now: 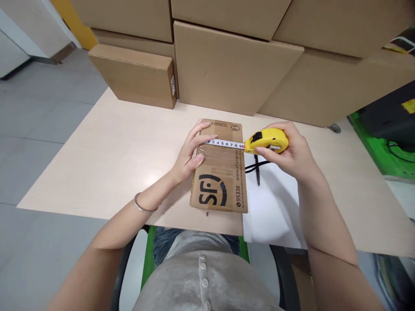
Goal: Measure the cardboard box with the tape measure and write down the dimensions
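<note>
A brown cardboard box (215,163) with black SF Express print lies on the table in front of me. Across its upper part runs the white blade (227,144) of a tape measure, from the left edge to the right edge. My left hand (191,149) grips the box's left side, with fingertips over the blade's end; that end is hidden. In my right hand (288,149) is the yellow tape measure case (267,140), held at the box's right edge with the thumb along its lower side. A black strap (259,165) hangs from the case.
White paper sheets (275,207) and a black pen (257,172) lie right of the box, beneath my right hand. Large cartons (227,69) stand stacked along the table's (97,160) back edge, with a flatter carton (136,77) at left. Dark equipment (389,116) sits at far right.
</note>
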